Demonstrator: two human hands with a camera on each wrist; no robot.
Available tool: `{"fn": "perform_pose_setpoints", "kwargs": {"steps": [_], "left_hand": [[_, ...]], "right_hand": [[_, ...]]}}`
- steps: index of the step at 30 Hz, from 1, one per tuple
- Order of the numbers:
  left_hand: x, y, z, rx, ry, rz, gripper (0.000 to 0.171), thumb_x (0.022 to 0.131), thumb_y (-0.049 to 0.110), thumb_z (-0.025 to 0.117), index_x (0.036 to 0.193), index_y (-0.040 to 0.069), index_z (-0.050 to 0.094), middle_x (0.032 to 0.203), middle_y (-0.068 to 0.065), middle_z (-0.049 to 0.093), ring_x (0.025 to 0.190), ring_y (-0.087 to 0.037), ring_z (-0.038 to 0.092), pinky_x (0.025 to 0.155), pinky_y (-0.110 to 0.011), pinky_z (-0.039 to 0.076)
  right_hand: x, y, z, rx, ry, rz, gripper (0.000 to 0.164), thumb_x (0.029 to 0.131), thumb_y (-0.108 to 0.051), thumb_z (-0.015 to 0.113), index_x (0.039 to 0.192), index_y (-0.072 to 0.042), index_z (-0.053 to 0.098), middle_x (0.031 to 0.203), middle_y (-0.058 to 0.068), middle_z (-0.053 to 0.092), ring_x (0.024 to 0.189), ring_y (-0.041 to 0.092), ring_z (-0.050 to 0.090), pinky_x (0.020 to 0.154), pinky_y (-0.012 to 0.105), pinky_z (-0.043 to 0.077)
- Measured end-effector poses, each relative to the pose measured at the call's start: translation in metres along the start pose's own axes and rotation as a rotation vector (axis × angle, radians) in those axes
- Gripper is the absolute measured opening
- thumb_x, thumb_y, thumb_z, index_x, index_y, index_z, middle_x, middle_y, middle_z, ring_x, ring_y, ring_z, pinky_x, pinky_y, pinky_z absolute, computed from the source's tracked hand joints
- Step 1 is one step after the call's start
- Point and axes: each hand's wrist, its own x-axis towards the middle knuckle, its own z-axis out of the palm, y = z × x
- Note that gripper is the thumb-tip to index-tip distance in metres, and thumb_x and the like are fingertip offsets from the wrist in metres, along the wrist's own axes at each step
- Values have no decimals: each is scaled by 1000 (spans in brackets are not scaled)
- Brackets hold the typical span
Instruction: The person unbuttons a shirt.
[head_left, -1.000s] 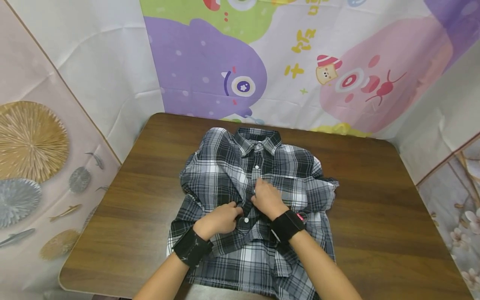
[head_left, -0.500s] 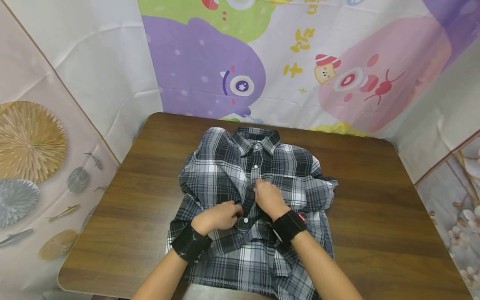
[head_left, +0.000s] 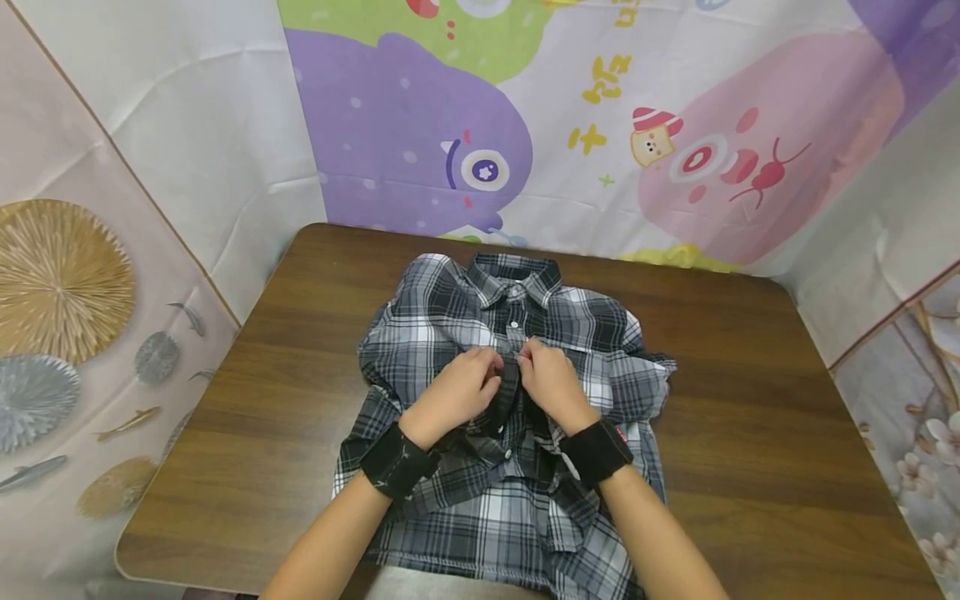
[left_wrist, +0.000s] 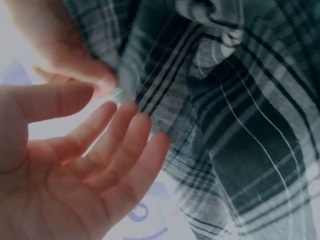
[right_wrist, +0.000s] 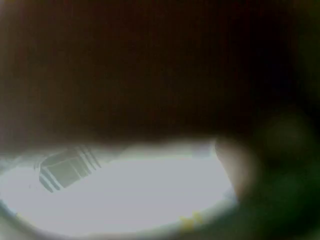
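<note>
A black, grey and white plaid shirt (head_left: pixel 427 333) lies front up, collar at the far side, with white buttons down its front strip. My left hand (head_left: pixel 457 390) is over the left side of that strip. In the left wrist view, the left hand (left_wrist: pixel 75 185) has gently bent fingers beside the cloth edge, thumb apart and nothing between. My right hand (head_left: pixel 553 379) pinches the front strip just right of it, below an upper button (head_left: pixel 514 325). A pale button edge shows at its fingertips in the left wrist view. Dark blur hides most of the right wrist view.
The shirt rests on a brown wooden table (head_left: pixel 750 417) with rounded corners. A cartoon-printed curtain (head_left: pixel 420 133) hangs behind the table, and more printed cloth hangs at both sides. Both wrists wear black bands (head_left: pixel 396 460).
My left hand has left the lower button and moved up and right, close to the right hand. The right hand has shifted slightly up and right, lifting the front strip a little.
</note>
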Motion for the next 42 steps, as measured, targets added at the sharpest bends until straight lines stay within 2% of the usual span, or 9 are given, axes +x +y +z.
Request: {"fn": "perform_pose_setpoints", "kwargs": {"steps": [3, 7, 14, 21, 24, 27, 31, 36, 42], "left_hand": [[7, 5, 1, 8, 40, -6, 18, 93, 16, 56, 106, 4, 58, 91, -7, 58, 79, -18, 55, 69, -32, 46], [15, 11, 2, 21, 61, 8, 19, 94, 23, 56, 98, 4, 56, 88, -7, 56, 74, -18, 53, 65, -30, 44], [22, 16, 2, 23, 34, -16, 21, 95, 27, 53, 84, 9, 52, 74, -2, 48, 61, -13, 44, 55, -24, 37], [23, 15, 0, -5, 58, 68, 23, 96, 22, 51, 77, 9, 50, 65, 0, 43, 57, -12, 41, 54, -23, 34], [22, 13, -1, -65, 73, 101, 23, 96, 19, 51, 74, 10, 47, 64, 2, 38, 56, -11, 38, 55, -21, 31], [21, 11, 0, -124, 84, 120, 24, 95, 17, 51, 73, 10, 46, 64, 3, 35, 56, -10, 36, 56, -21, 30], [21, 9, 2, -162, 104, 129, 24, 96, 17, 51, 73, 11, 47, 64, 3, 35, 56, -10, 36, 57, -21, 30], [19, 7, 6, -160, 154, 132, 23, 95, 18, 52, 74, 13, 49, 65, 3, 38, 57, -10, 38, 57, -22, 32], [17, 7, 11, -139, 212, 132, 19, 95, 18, 54, 76, 13, 51, 67, 2, 42, 59, -11, 40, 58, -23, 34]], "right_hand": [[0, -2, -9, 62, 44, -14, 8, 90, -9, 58, 83, -4, 60, 70, 9, 62, 61, 23, 58, 55, 35, 44], [-1, -3, -17, 146, 85, -20, 7, 89, -9, 60, 86, -4, 63, 72, 8, 64, 64, 21, 57, 61, 34, 45], [-4, 0, -24, 262, 75, -25, 6, 89, -9, 60, 89, -5, 64, 72, 7, 61, 65, 17, 52, 63, 30, 42], [-8, 4, -29, 363, 57, -57, 9, 89, -11, 61, 89, -4, 64, 74, 8, 61, 67, 13, 50, 64, 27, 41], [-8, 7, -30, 440, 34, -26, 9, 89, -10, 60, 90, -3, 64, 78, 10, 62, 70, 11, 50, 66, 25, 41], [-8, 9, -30, 536, -7, 42, 9, 89, -9, 60, 93, -1, 64, 84, 11, 62, 74, 10, 51, 70, 24, 42], [-8, 10, -30, 655, -56, 118, 14, 90, -9, 58, 97, 2, 63, 91, 12, 61, 79, 9, 51, 75, 23, 41], [-8, 10, -29, 778, -70, 180, 17, 90, -6, 56, 99, 7, 61, 96, 10, 60, 84, 7, 51, 78, 20, 40], [-6, 9, -25, 797, -39, 217, 17, 89, -5, 55, 95, 10, 60, 84, -3, 58, 78, 5, 49, 73, 18, 39]]}}
